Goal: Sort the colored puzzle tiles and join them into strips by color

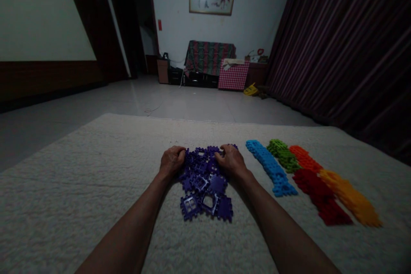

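A heap of purple interlocking plastic tiles (201, 183) lies on the pale textured mat in front of me. Some tiles are solid squares; others have window-like openings. At the heap's far left edge is my left hand (172, 161), its fingers curled in against the tiles; what they hold, if anything, is hidden. My right hand (231, 160) is at the far right edge, thumb and fingers bent around purple tiles there. Part of a tile shows just beyond its knuckles. Both forearms flank the heap.
Right of the heap lie rows of matching tiles: blue (271, 165), green (283, 155), orange-red (304, 158), dark red (321, 197) and yellow-orange (351, 197). Beyond the mat (80, 171) are a tiled floor (199, 105), covered furniture (210, 56) and a dark curtain (340, 43).
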Available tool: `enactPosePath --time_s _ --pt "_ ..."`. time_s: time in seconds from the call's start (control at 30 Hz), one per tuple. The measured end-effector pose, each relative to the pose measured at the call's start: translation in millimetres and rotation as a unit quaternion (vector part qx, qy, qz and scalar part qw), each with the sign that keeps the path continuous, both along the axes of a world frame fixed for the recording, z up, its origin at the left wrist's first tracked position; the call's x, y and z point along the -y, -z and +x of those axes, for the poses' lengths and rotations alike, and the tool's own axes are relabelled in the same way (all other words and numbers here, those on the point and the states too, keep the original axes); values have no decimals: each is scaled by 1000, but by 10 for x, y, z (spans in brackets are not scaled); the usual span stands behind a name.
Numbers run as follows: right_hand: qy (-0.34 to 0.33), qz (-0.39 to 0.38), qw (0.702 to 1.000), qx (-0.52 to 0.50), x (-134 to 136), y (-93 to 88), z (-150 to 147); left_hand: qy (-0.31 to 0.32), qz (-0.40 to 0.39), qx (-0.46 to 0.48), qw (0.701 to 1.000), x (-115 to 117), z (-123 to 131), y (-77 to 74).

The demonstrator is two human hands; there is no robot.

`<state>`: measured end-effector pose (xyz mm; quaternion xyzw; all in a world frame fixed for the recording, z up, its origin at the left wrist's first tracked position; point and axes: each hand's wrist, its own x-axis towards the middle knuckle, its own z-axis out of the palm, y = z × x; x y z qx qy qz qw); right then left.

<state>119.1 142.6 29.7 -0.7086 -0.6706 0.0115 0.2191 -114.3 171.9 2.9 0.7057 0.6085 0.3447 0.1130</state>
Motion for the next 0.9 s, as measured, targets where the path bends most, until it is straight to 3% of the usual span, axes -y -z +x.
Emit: enactPosePath --time_s 0.13,0.47,0.73,0.9 --pt "12 -32 999 30 57 -23 -80 7 2 6 1000 2 3 -4" --pt "-20 -12 1000 0 28 65 -169 -13 6 28 1000 -10 0 -2" --pt "-17 -24 997 -75 -14 59 -191 -28 4 65 997 -23 -3 -24" --pt "-20 -17 978 -205 -74 87 -106 -29 8 63 998 -23 -5 -15"
